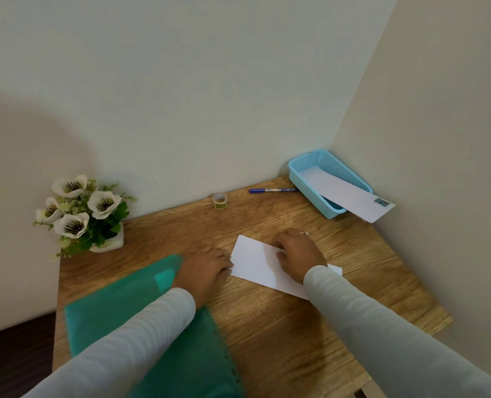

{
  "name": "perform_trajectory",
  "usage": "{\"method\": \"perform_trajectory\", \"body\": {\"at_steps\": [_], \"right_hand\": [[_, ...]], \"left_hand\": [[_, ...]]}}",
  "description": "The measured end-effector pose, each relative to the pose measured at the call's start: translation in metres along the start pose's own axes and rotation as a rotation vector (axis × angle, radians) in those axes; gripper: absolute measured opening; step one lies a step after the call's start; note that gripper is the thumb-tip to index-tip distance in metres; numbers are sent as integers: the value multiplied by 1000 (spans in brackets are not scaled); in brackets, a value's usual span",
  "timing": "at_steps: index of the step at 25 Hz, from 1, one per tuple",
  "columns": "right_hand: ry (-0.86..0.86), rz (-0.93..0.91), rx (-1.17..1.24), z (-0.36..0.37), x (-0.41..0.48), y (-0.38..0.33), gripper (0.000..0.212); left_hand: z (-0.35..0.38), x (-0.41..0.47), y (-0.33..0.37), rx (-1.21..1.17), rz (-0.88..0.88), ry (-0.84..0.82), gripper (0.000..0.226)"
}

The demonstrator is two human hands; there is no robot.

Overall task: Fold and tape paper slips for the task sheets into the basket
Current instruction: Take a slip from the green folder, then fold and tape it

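Head view: the paper slip [253, 264] is lying flat on the desk [281, 326], its long axis running from far left to near right. The right hand [299, 254] is sitting on the slip's middle, its curled fingers and thumb apparently pinching the paper. The left hand [207, 271] is meeting the slip's left short edge; whether its grip is closing there cannot be told. The tape roll [220, 200] is standing beyond the slip, somewhat nearer the left hand. The basket [303, 180] is waiting far right, nearer the right hand, with a finished slip [345, 193] overhanging its rim.
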State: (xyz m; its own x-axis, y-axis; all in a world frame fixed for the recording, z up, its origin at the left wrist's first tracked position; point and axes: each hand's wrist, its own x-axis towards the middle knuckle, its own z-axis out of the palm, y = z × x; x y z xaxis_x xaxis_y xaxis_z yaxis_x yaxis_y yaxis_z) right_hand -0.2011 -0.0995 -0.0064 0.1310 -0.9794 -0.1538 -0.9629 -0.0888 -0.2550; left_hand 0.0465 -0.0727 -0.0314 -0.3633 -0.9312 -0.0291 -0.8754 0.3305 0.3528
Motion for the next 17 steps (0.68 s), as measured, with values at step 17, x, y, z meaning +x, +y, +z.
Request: {"method": "perform_trajectory", "body": {"at_steps": [17], "right_hand": [[-137, -276, -233, 16, 18, -46, 74]], "left_hand": [[-2, 12, -2, 62, 43, -44, 35]]}}
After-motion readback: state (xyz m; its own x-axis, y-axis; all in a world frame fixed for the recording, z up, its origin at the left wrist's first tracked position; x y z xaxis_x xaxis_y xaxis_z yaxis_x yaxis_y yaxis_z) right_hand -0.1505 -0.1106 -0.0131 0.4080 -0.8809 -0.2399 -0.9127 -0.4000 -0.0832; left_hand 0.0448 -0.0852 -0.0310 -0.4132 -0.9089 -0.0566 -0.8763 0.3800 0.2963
